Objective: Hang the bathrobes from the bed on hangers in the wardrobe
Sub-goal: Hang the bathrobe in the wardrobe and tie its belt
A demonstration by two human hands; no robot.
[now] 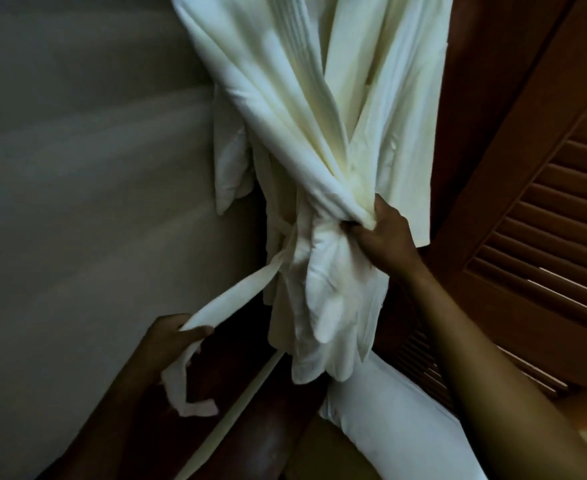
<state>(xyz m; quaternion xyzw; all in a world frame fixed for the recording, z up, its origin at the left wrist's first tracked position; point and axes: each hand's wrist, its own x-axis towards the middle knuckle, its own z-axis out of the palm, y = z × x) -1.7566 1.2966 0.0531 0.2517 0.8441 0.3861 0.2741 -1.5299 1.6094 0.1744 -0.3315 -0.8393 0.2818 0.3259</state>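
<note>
The louvered wardrobe door (544, 202) stands at the right and a pale wall (77, 168) at the left. Between them hangs the white bathrobe (295, 98); its top is out of view, so no hanger can be seen. The belt (236, 292) runs down to the left hand (174, 337), whose fingers are curled round it. The right hand (382, 237) grips the bunched front at the waist. The step seems to be closing the hung robe. Next, the belt must pass round the waist and be tied.

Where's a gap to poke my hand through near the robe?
Open room lies along the plain wall, left of the bathrobe and above the left hand. A dark wedge shows between the belt and the robe's hem. It is crowded where the right hand bunches cloth by the louvred door.
</note>
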